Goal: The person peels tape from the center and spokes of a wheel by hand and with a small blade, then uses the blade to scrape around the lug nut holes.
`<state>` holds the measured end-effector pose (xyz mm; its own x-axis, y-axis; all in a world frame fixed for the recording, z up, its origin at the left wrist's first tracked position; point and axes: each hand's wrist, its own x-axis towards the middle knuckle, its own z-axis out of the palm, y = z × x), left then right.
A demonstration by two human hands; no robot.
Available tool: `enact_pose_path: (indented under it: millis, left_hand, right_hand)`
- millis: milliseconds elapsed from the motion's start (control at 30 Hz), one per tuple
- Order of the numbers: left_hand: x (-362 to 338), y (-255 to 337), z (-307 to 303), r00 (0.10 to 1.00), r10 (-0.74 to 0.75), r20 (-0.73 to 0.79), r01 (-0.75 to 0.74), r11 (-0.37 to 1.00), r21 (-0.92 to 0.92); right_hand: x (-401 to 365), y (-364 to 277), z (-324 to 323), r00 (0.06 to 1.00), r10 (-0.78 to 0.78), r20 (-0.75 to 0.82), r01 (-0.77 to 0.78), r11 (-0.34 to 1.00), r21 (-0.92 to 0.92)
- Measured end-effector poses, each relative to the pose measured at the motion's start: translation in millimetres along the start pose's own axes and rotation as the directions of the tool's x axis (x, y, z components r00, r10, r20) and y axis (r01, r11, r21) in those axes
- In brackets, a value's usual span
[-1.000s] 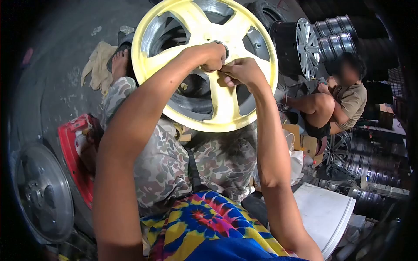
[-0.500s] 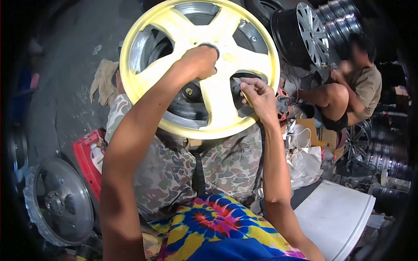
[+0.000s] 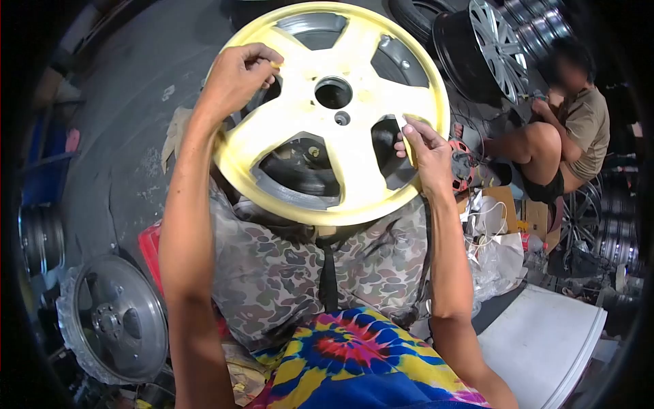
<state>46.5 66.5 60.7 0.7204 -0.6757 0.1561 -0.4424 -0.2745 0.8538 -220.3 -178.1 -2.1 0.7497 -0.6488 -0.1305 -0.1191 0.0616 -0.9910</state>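
Note:
A car wheel rim (image 3: 351,160), pale yellow on its face with bare grey metal inside the spoke gaps, rests over my camouflage-covered legs. My left hand (image 3: 242,78) is at the rim's upper left, its fingers pinched beside a spoke. A speck of yellow shows at the fingertips; what they hold is too small to make out. At the lower right spoke gap, my right hand (image 3: 426,150) grips a thin yellow strip (image 3: 410,151) with a pale tip between thumb and fingers. The centre bore (image 3: 333,93) of the rim is uncovered.
A person (image 3: 569,129) sits at the right near stacked black and silver rims (image 3: 490,51). A dusty rim (image 3: 112,320) leans at the lower left beside a red case (image 3: 150,252). A white panel (image 3: 545,347), cardboard (image 3: 501,201) and plastic bags (image 3: 496,273) lie at the right.
My left hand has moved from the rim's centre to its upper left, uncovering the bore. My right hand stays by the lower right gap with the strip. The view has shifted slightly.

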Motion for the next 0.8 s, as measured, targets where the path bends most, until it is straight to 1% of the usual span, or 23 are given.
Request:
enact_pose_path:
  millis: [33,67,100,133,167,200,233,267,300,367,400,433,467,500,567,600,667,700,767,800]
  left_hand:
    - [-4,-3,-2,1.0,-0.014,0.027,0.013,0.999,0.031]
    - [-10,-7,0,0.999,-0.026,0.042,0.025,0.999,0.025]
    - [-17,-4,2,0.999,-0.029,0.036,0.028,0.999,0.023]
    - [-24,2,6,0.991,-0.081,0.107,0.076,0.996,0.051]
    - [-30,8,10,0.975,-0.134,0.176,0.12,0.989,0.084]
    - [-37,20,10,0.964,-0.157,0.213,0.139,0.986,0.097]
    - [-41,18,13,0.966,-0.156,0.207,0.139,0.986,0.095]
    - [-45,11,19,0.983,-0.044,0.18,0.019,0.99,0.142]
    - [-47,4,23,0.985,0.069,0.158,-0.099,0.977,0.191]
    - [-50,-8,28,0.986,0.063,0.156,-0.091,0.98,0.179]
    - [-51,-5,27,0.982,0.114,0.148,-0.14,0.974,0.18]
    - [-52,-3,26,0.976,0.163,0.141,-0.187,0.966,0.181]
    - [-53,0,22,0.975,0.029,0.219,-0.071,0.98,0.187]
    - [-53,11,19,0.975,0.026,0.219,-0.068,0.98,0.186]
    - [-55,25,15,0.936,-0.205,0.286,0.148,0.967,0.207]
    - [-54,30,14,0.935,-0.205,0.288,0.149,0.967,0.207]
    - [-54,33,13,0.946,-0.234,0.225,0.15,0.93,0.334]
    - [-55,29,13,0.945,-0.236,0.226,0.152,0.93,0.335]
    - [-60,13,14,0.986,-0.029,0.166,-0.025,0.95,0.311]
    - [-62,5,17,0.986,-0.029,0.167,-0.025,0.95,0.311]
  right_hand:
    - [1,-3,2,1.0,-0.005,0.011,0.006,1.0,-0.028]
    - [4,-5,7,1.0,-0.005,0.018,0.006,1.0,-0.031]
    - [8,-7,13,0.994,-0.06,0.089,0.066,0.996,-0.064]
    - [13,-9,19,0.981,-0.112,0.161,0.128,0.987,-0.093]
    - [19,-10,26,0.98,-0.114,0.166,0.13,0.987,-0.095]
    - [27,-12,33,0.957,-0.174,0.232,0.229,0.944,-0.236]
    - [35,-13,41,0.926,-0.224,0.304,0.33,0.871,-0.363]
    - [43,-13,50,0.911,-0.247,0.332,0.377,0.825,-0.421]
    - [49,-15,59,0.908,-0.25,0.336,0.382,0.823,-0.421]
    - [57,-20,74,0.865,-0.232,0.445,0.471,0.683,-0.558]
    - [60,-28,80,0.861,-0.161,0.483,0.47,0.616,-0.632]
    - [62,-33,85,0.859,-0.16,0.486,0.472,0.616,-0.63]
    - [62,-36,88,0.862,-0.115,0.494,0.448,0.629,-0.636]
    - [64,-37,90,0.864,-0.067,0.499,0.421,0.64,-0.643]
    - [67,-35,93,0.863,-0.035,0.504,0.399,0.66,-0.637]
    - [70,-35,92,0.861,-0.007,0.508,0.378,0.679,-0.63]
    - [75,-32,93,0.863,0.022,0.505,0.358,0.679,-0.641]
    - [76,-30,94,0.864,0.05,0.502,0.339,0.679,-0.651]
    - [74,-25,94,0.868,0.045,0.495,0.326,0.701,-0.635]
    - [73,-23,94,0.872,0.039,0.488,0.314,0.721,-0.618]
